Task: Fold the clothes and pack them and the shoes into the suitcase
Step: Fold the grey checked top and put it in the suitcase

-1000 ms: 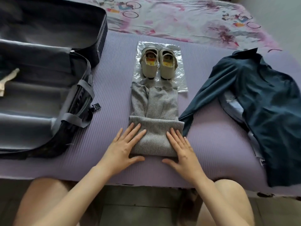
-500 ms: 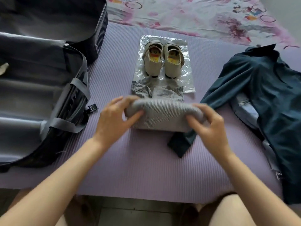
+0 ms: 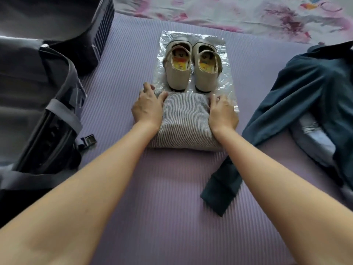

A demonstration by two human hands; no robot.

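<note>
Grey folded cloth lies on the purple mat, just beside the shoes. The left hand holds its left end. The right hand holds its right end. The open suitcase sits well apart, on the left.

Grey knit folded nr shoes; suitcase open.
</note>
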